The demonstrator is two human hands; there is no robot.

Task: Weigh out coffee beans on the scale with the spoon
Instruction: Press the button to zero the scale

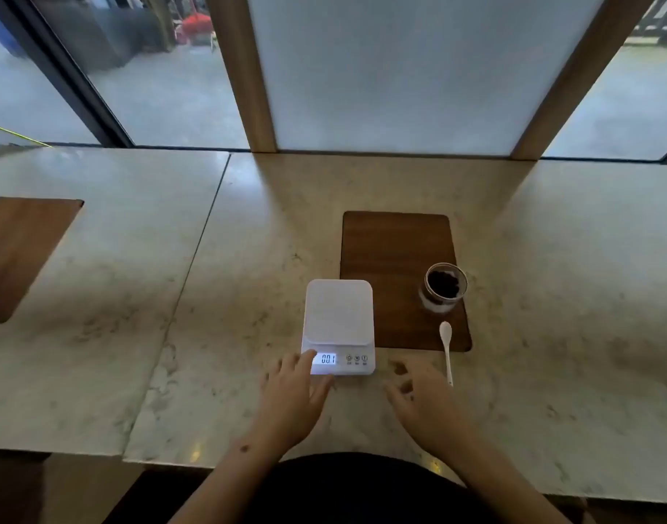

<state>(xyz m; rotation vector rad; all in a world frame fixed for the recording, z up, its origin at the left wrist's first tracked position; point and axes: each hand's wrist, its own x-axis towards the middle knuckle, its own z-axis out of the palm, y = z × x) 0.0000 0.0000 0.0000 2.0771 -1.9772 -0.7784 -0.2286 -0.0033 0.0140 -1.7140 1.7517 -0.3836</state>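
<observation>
A white digital scale (338, 315) sits on the marble table, its lit display reading 001 and its platform bare. My left hand (292, 399) rests at the scale's front left corner, fingers spread, fingertips touching its edge beside the display. My right hand (422, 402) hovers over the table just right of the scale, fingers apart and blurred, holding nothing. A white spoon (447, 346) lies right of the scale, bowl pointing away, handle end close to my right fingertips. A glass jar of dark coffee beans (445, 287) stands open behind the spoon.
The jar stands on a brown wooden mat (392, 259) behind the scale. Another wooden mat (18, 255) lies at the far left. A seam (196, 259) splits the marble table (570, 296). Window panes and wooden posts rise behind the table's far edge.
</observation>
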